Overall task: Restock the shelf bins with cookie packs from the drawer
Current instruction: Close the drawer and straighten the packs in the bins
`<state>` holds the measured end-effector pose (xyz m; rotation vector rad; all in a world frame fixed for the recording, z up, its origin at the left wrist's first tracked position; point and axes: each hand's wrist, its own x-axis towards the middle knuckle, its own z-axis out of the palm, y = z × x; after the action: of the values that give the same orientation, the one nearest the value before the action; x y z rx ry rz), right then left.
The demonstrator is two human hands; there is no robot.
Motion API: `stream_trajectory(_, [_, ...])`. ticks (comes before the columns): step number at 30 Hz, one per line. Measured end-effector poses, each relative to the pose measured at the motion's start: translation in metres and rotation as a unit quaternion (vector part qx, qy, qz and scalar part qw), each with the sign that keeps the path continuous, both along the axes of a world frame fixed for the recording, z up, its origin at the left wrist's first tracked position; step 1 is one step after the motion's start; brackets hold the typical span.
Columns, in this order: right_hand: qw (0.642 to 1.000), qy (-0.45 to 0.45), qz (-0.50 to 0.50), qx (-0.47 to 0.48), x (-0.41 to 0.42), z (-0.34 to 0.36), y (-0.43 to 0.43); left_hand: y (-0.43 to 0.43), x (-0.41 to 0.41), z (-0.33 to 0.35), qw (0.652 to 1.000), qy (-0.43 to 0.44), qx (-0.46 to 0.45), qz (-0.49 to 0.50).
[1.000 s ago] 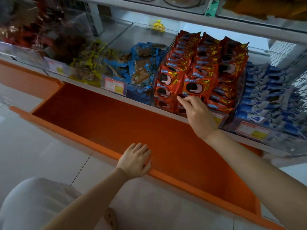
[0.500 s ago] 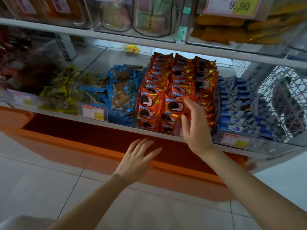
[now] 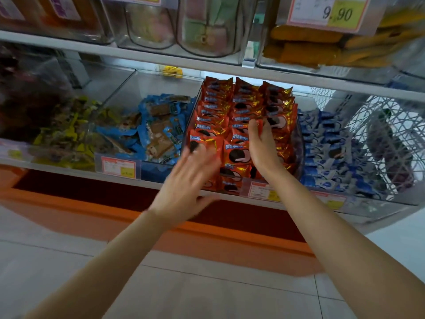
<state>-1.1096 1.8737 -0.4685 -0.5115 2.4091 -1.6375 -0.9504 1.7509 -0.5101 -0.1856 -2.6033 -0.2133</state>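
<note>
Inside clear plastic bin, crinkly red foil packs

A shop — shelves hold clear bins of snack packs, with price tags in front.

Two hands: left hand, right hand. Three columns of red cookie packs (single packs overlap, no sure count). One drawer. One wire basket. One price tag reading 9.90.
</note>
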Motion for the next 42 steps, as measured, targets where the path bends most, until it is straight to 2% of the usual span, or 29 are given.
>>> stream_trajectory(2, [1.000, 0.023, -0.007, -0.001, 0.001, -0.003, 0.001, 0.016, 0.028, -0.045, 0.988, -0.015, -0.137, -0.069])
stream_trajectory(4, [0.999, 0.050, -0.010, 0.000, 0.003, -0.007, 0.002, 0.014, 0.040, -0.087, 0.971, -0.101, -0.213, -0.026])
stream_trajectory(7, [0.996, 0.087, -0.007, -0.002, 0.006, -0.014, 0.006, 0.002, 0.029, -0.109, 0.965, -0.115, -0.226, 0.073])
stream_trajectory(11, [0.994, 0.110, -0.006, -0.026, 0.004, -0.015, 0.008, -0.001, 0.019, -0.115, 0.959, -0.062, -0.255, 0.103])
stream_trajectory(18, [0.994, 0.100, -0.018, -0.031, 0.004, -0.018, 0.007, -0.005, -0.002, -0.137, 0.947, 0.002, -0.289, 0.142])
stream_trajectory(23, [0.996, 0.085, -0.003, -0.030, 0.004, -0.014, 0.008, -0.008, 0.002, -0.126, 0.955, 0.018, -0.278, 0.101])
stream_trajectory(25, [0.998, 0.055, -0.005, -0.025, 0.003, -0.011, 0.010, -0.001, 0.008, -0.109, 0.969, 0.017, -0.236, 0.072])
stream_trajectory(27, [0.999, 0.022, -0.006, -0.034, 0.000, -0.006, 0.011, 0.006, 0.012, -0.081, 0.983, 0.061, -0.168, 0.045])
stream_trajectory(31, [0.998, -0.036, 0.011, -0.043, -0.003, 0.006, 0.005, 0.002, -0.011, -0.011, 0.982, 0.157, -0.071, 0.081])
stream_trajectory(34, [0.999, -0.035, 0.023, -0.032, 0.000, 0.007, -0.003, -0.006, -0.038, 0.019, 0.986, 0.095, -0.079, 0.111])
stream_trajectory(38, [0.999, -0.031, 0.040, -0.018, 0.002, 0.010, -0.012, -0.007, -0.054, 0.024, 0.988, 0.011, -0.113, 0.108])
stream_trajectory(40, [0.998, 0.006, 0.040, 0.042, 0.000, 0.012, -0.003, 0.000, -0.059, 0.031, 0.988, 0.010, -0.109, 0.106])
stream_trajectory(42, [0.974, 0.180, -0.032, 0.136, -0.007, 0.014, 0.013, 0.010, -0.069, 0.043, 0.991, 0.013, -0.096, 0.091])
